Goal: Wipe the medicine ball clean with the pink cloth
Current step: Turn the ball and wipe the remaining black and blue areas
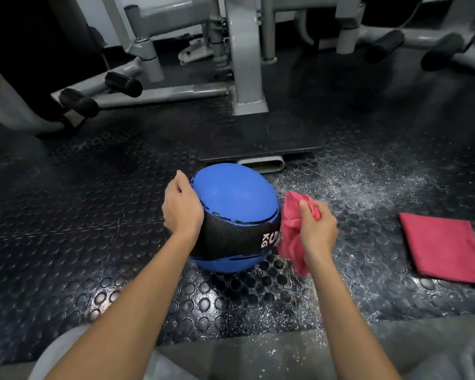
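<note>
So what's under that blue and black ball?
The ball sits on a dark studded rubber floor, speckled with white dust to its right. The patch directly beneath is hidden by the ball itself.

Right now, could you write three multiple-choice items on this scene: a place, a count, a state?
1. Where does the folded cloth lie? A on the floor, right of the ball; B on the ball; C under the ball.
2. How many pink cloths show? A one; B two; C three.
3. What does the right hand do? A hangs empty; B presses the floor; C grips the crumpled cloth.
Key: 1 A, it lies flat at right; 2 B, one folded, one crumpled; 3 C, fingers curl round it.
</note>
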{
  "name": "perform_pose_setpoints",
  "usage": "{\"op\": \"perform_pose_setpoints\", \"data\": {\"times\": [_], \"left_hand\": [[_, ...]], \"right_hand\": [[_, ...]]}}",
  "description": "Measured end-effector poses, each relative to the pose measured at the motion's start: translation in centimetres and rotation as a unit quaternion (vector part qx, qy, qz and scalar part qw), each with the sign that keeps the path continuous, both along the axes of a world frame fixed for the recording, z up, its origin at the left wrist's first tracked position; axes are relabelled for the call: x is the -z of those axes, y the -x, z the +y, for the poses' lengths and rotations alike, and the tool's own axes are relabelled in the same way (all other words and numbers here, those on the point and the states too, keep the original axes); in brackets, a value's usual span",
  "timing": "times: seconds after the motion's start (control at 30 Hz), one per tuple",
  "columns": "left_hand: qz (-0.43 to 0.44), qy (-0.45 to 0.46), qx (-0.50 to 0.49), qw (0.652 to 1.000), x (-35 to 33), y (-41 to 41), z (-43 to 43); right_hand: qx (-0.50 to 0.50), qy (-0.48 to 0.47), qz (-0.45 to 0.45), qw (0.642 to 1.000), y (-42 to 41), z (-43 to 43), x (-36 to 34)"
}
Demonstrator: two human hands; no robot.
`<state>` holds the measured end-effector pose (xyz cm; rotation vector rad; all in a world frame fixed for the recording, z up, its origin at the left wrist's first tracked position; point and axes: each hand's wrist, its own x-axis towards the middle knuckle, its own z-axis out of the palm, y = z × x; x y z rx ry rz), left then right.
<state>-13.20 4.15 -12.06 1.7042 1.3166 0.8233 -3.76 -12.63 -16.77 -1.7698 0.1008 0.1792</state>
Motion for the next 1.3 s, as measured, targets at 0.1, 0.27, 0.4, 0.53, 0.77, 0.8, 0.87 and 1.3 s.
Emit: {"op": "perform_pose_setpoints", "data": {"times": [0.1, 0.27, 0.4, 0.53, 0.77, 0.8, 0.87, 1.3], "left_hand": [[0.004, -0.152, 0.136, 0.979, 0.1, 1.1, -0.6], [0.095, -0.155, 0.194, 0.964, 0.0, 1.4, -0.5], [0.091, -0.122, 0.166, 0.974, -0.3, 0.2, 0.0], [0.092, -0.08, 0.143, 0.982, -0.6, -1.0, 0.7], [0.097, -0.114, 0.098, 0.984, 0.2, 0.3, -0.6], [0.092, -0.115, 0.092, 0.985, 0.3, 0.6, -0.8], [0.072, -0.12, 0.094, 0.986, 0.6, 1.7, -1.0], [0.026, -0.021, 0.056, 0.998, 0.8, 5.4, -1.6]], "right_hand": [[0.038, -0.077, -0.054, 0.995, 0.6, -0.2, -0.6], [-0.058, -0.06, -0.072, 0.994, 1.7, 3.0, 0.4], [-0.013, -0.012, -0.121, 0.992, 4.4, 3.5, 1.0], [-0.025, 0.044, -0.304, 0.951, 11.0, 5.1, 0.9], [0.039, 0.025, -0.22, 0.974, 5.5, 5.3, -0.2], [0.022, 0.026, -0.171, 0.985, 3.8, 5.2, -0.3], [-0.009, 0.024, -0.079, 0.997, 0.9, 5.0, -0.7], [-0.148, 0.142, -0.316, 0.926, 5.2, 3.1, -1.6]]}}
